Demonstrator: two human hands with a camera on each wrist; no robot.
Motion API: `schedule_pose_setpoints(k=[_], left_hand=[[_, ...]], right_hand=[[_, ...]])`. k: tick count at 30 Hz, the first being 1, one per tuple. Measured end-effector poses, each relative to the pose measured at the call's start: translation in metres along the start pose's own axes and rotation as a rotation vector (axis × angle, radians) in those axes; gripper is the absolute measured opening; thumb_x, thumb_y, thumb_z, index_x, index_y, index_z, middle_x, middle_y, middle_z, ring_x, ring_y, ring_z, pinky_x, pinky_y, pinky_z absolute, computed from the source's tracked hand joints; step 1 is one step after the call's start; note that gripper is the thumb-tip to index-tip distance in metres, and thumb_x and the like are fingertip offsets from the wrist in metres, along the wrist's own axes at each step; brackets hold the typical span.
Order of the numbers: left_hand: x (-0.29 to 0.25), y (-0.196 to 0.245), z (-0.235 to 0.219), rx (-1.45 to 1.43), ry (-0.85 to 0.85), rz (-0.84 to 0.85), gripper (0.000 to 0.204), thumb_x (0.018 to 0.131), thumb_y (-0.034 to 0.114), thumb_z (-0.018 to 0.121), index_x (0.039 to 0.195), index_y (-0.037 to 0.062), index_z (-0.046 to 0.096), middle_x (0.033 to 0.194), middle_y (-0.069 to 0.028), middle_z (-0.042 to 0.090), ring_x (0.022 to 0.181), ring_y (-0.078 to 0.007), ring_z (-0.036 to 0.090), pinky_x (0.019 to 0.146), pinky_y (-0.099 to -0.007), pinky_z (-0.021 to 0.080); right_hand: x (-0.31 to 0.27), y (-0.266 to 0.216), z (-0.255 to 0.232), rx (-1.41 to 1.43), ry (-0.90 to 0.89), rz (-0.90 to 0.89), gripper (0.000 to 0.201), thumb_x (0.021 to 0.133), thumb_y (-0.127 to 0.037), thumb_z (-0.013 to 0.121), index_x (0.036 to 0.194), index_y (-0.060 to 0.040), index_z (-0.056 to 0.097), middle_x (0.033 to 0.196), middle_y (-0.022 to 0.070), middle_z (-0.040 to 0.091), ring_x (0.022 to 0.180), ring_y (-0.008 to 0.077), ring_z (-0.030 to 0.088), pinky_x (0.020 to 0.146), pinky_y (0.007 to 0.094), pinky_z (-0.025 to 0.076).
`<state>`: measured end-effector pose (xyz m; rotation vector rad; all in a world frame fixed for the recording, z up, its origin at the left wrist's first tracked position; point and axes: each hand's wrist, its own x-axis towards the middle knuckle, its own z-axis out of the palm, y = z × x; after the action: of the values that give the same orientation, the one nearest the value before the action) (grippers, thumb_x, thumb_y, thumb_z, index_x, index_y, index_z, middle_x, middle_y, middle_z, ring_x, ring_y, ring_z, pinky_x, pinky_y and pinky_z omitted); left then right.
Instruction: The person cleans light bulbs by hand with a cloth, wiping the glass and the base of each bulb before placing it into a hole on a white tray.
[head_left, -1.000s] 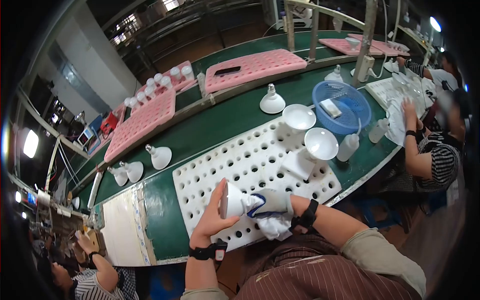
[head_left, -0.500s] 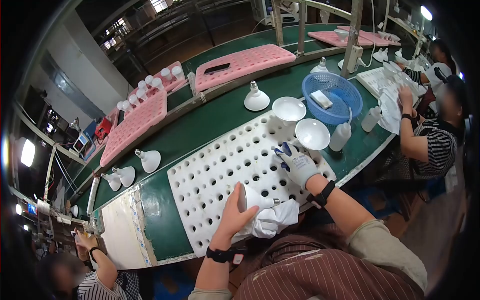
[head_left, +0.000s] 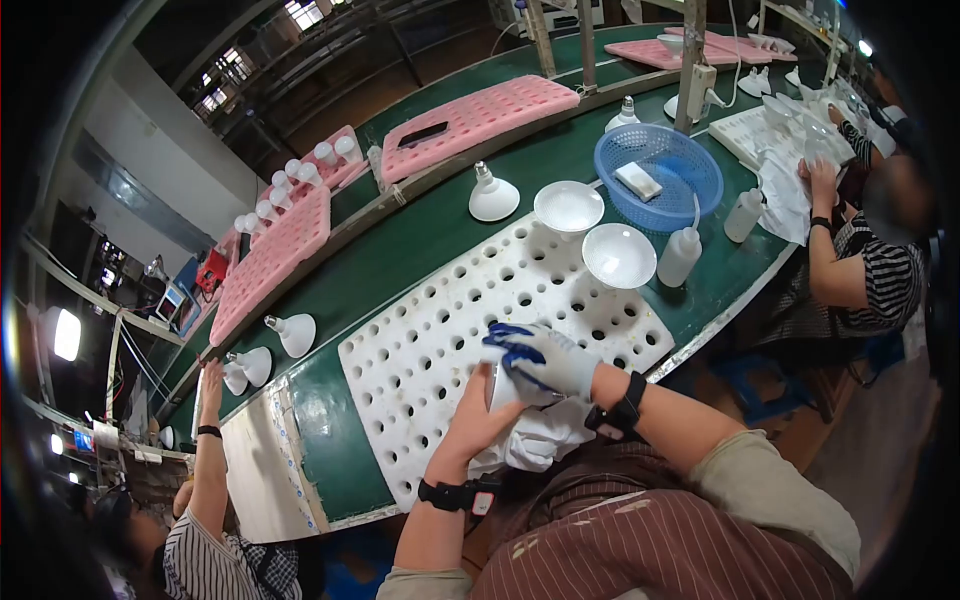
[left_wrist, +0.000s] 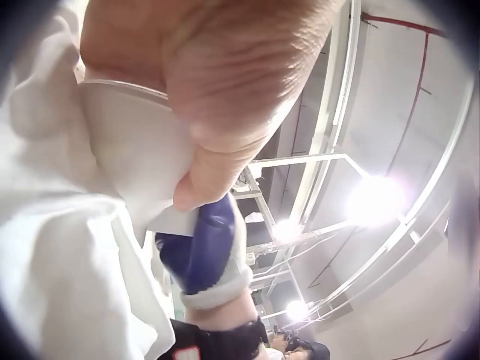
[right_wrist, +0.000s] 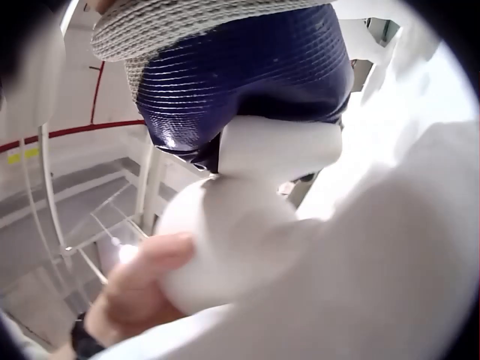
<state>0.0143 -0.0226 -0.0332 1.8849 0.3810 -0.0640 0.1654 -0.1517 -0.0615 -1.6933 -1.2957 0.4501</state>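
White plastic, the lamp housing (head_left: 503,388) sits at the near edge of the bench (head_left: 420,250), over the perforated tray (head_left: 440,330); we see our left hand (head_left: 478,415) curled round it from below, our gloved right hand (head_left: 545,362) cupped over its top, holding the cloth (head_left: 535,445) against it; its long axis, we judge, lies roughly level between both hands.

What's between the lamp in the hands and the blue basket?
In the head view, the holed white tray, then two upturned lamp shades and a squeeze bottle, lie between the held lamp and the blue basket.
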Motion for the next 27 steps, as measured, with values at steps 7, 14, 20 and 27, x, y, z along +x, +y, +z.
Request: schedule_pose_setpoints(k=[7, 14, 20, 27], left_hand=[[-0.01, -0.03, 0.006, -0.019, 0.016, 0.073, 0.091, 0.078, 0.021, 0.07, 0.148, -0.0035, 0.018, 0.149, -0.0209, 0.03, 0.139, -0.0278, 0.032, 0.114, -0.0333, 0.025], [-0.007, -0.016, 0.0, 0.017, -0.05, 0.026, 0.091, 0.076, 0.017, 0.071, 0.148, -0.003, 0.02, 0.147, -0.0216, 0.033, 0.138, -0.0296, 0.033, 0.113, -0.0347, 0.026], [-0.011, -0.018, 0.005, -0.115, -0.026, 0.034, 0.09, 0.076, 0.017, 0.072, 0.147, -0.0038, 0.021, 0.146, -0.021, 0.035, 0.137, -0.0295, 0.034, 0.113, -0.0354, 0.027], [-0.007, -0.014, -0.003, 0.068, -0.037, 0.048, 0.094, 0.075, 0.02, 0.074, 0.148, -0.0029, 0.02, 0.148, -0.0215, 0.033, 0.138, -0.0284, 0.033, 0.113, -0.0352, 0.025]], right_hand=[[-0.031, -0.044, 0.004, -0.278, 0.124, -0.186, 0.044, 0.087, -0.023, 0.058, 0.129, -0.0123, 0.056, 0.132, 0.02, 0.053, 0.119, 0.036, 0.051, 0.104, 0.0439, 0.038], [0.0, -0.009, -0.001, 0.063, -0.044, 0.197, 0.04, 0.089, -0.021, 0.055, 0.128, -0.0108, 0.057, 0.127, 0.0181, 0.057, 0.111, 0.036, 0.056, 0.095, 0.0408, 0.046], [-0.026, -0.051, -0.007, -0.346, 0.096, -0.268, 0.05, 0.079, -0.019, 0.063, 0.128, -0.0083, 0.056, 0.131, 0.0168, 0.055, 0.121, 0.0339, 0.051, 0.101, 0.0429, 0.042], [0.001, -0.017, -0.015, -0.155, -0.012, 0.212, 0.043, 0.088, -0.022, 0.057, 0.128, -0.0082, 0.057, 0.123, 0.0179, 0.06, 0.112, 0.0322, 0.057, 0.1, 0.0388, 0.042]])
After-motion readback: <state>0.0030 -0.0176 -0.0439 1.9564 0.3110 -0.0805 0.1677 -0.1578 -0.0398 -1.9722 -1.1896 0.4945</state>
